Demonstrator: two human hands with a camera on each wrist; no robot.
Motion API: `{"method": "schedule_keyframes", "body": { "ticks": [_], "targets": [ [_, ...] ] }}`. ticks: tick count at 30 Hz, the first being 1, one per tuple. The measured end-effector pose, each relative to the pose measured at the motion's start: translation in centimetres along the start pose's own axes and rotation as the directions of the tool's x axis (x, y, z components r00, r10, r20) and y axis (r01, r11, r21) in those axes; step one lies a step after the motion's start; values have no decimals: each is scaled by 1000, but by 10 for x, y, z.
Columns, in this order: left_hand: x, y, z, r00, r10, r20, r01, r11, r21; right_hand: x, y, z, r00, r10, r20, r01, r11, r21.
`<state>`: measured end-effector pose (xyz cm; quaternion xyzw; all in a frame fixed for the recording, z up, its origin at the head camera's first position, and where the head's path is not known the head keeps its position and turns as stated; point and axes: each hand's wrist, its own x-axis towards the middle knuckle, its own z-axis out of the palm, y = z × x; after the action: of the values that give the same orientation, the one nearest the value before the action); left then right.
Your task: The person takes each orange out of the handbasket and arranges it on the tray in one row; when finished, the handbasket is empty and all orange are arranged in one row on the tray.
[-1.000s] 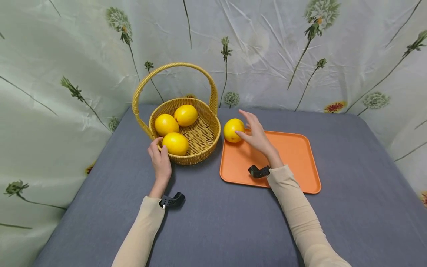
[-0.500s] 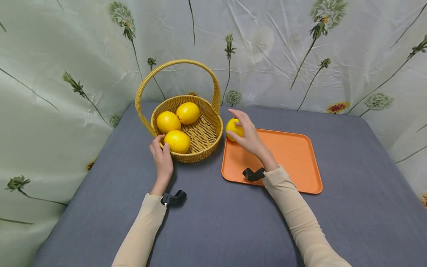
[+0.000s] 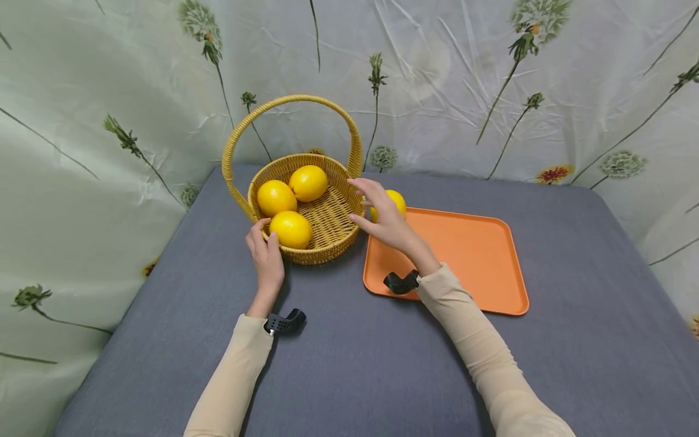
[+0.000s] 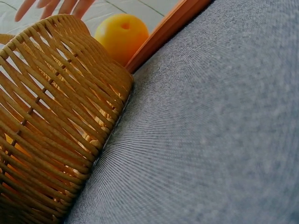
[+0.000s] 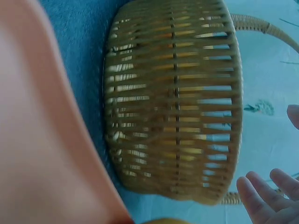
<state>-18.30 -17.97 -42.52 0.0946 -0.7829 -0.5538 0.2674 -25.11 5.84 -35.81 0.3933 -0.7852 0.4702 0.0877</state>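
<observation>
A yellow wicker basket (image 3: 322, 254) with a tall arched handle stands on the cloth, with three yellow lemons inside; the front lemon (image 3: 291, 230) lies close to my left hand (image 3: 266, 258). That hand grips the basket's front-left rim. My right hand (image 3: 389, 220) hovers by the right rim, fingers spread and thumb apart, holding nothing. Behind it, partly covered, another lemon (image 3: 397, 201) rests at the back-left corner of an orange tray (image 3: 464, 255). The left wrist view shows this lemon (image 4: 121, 37) between basket and tray. Right-hand fingertips (image 5: 247, 189) appear beside the basket in the right wrist view.
Grey-blue cloth (image 3: 338, 346) covers the table. A pale curtain with dandelion prints (image 3: 448, 91) hangs behind it and along the sides. The basket's handle (image 3: 295, 99) arches high over its opening. Black wrist cameras (image 3: 286, 321) are strapped at both wrists.
My right hand has moved left, from beside the lemon on the tray to the basket's right rim, without the lemon. My left hand has stayed on the basket rim.
</observation>
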Motion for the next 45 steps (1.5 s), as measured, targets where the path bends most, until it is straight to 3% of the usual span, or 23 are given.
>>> {"method": "schedule_keyframes", "body": {
  "ticks": [11,18,26,32,45],
  "targets": [
    [-2,0,2,1000,-24,-5,24,1000,9,17,-7,19,996,-1,94,6,999,-53],
    [-3,0,0,999,-32,-1,32,999,9,28,-9,37,977,-2,215,16,998,-65],
    [-3,1,0,999,-49,8,49,999,22,36,-11,51,963,-14,268,37,996,-81],
    [-3,2,0,999,-44,-3,44,999,19,45,-17,55,938,46,344,16,984,-177],
    [-2,2,1,999,-38,8,38,999,25,54,-20,67,874,112,473,-33,984,-173]
  ]
}}
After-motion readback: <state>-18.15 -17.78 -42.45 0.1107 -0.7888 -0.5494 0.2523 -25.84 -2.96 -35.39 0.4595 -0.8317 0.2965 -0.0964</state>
